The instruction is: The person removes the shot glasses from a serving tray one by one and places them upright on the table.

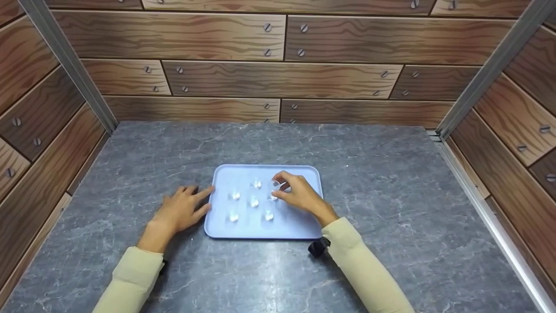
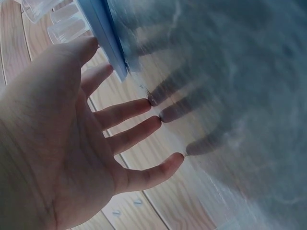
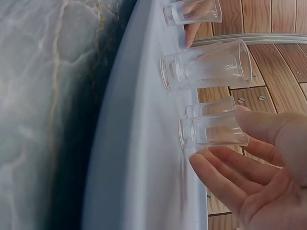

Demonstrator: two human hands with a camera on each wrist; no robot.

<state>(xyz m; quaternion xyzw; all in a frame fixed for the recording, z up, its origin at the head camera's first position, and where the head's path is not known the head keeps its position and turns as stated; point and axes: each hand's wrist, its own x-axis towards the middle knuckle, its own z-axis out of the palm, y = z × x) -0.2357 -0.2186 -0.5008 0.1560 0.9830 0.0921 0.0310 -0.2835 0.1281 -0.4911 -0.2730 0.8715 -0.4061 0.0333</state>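
A pale blue tray (image 1: 295,226) carries several small clear shot glasses, among them a front glass (image 1: 269,216) and a left glass (image 1: 235,196). My right hand (image 1: 302,194) reaches over the tray's right half, thumb and fingers curved round a shot glass (image 3: 218,133). The right wrist view has the thumb at that glass's rim and the fingers along its other side. Beside the tray's left edge, my left hand (image 1: 180,211) is spread with nothing in its grasp. Its thumb and index fingertip touch the tray side (image 2: 108,43), while the other fingertips rest on the table.
The grey marbled table (image 1: 391,182) surrounds the tray. Wood-patterned panels (image 1: 278,78) stand behind and at both sides, with a metal rail (image 1: 491,221) along the right. A larger-looking glass (image 3: 208,66) stands close to the held one. A black strap piece (image 1: 318,248) sits under the right sleeve.
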